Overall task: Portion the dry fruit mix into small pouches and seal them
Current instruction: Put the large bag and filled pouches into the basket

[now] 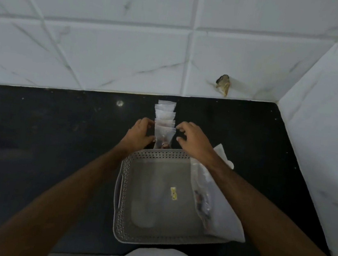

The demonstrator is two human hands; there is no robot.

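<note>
A: What sits nearest?

B: A grey perforated tray (128, 233) on the black counter (43, 143), with a handle slot in its left wall and a small yellow sticker (173, 193) on its floor. A large clear bag (217, 211) leans over the tray's right side; dark dry fruit mix (203, 205) shows inside it.

A: And the hands?

B: Both reach just past the tray's far rim. The left hand (140, 132) lies against the left edge of the nearest pouch (163, 139), fingers curled lightly at that edge; I cannot tell whether they actually pinch it. The right hand (192, 139) hovers to the right of that pouch, fingers spread and bent, holding nothing.

A: Where are the pouches?

B: The row of small pouches (164, 114) runs away from the tray's far rim toward the white tiled wall (109, 55), overlapping one another. The nearest pouch holds some dark mix at its lower end.
</note>
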